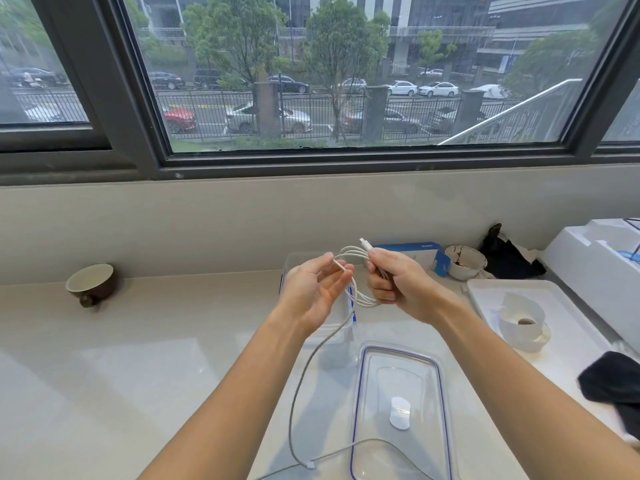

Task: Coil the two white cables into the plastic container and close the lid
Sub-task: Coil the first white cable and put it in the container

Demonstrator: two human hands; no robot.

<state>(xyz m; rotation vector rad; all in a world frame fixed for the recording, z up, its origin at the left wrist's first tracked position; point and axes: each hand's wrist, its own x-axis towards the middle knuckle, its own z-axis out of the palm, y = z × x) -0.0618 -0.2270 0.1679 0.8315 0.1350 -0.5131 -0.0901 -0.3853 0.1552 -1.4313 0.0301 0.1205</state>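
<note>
brown cup (pixel 90 284) near the back-left edge of the surface (pixel 173 358); not part of the job.

left hand (pixel 317 289): palm up, fingers near straight and relaxed. one plug end of the white cable (pixel 360 299) lies across the fingertips, not clamped as far as i can see.

clear plastic container (pixel 298 263) stands just behind this hand, toward the back edge. mostly hidden, contents not readable.

right hand (pixel 391 277): fist closed round the gathered loops, other plug sticking out above it.

loose tail (pixel 292 403) drops from the coil toward the front edge and ends at a connector. a second white strand (pixel 374 442) crosses the near end of the lid (pixel 398 386), which lies flat on the surface, off the container, right of centre.

white tray (pixel 561 299) at the right edge.

judgement: cable is light, limp and a little springy, so the loops will likely open once released. hold where the loops bunch together, not at the plugs. feed the tail through the free fingers.
</note>
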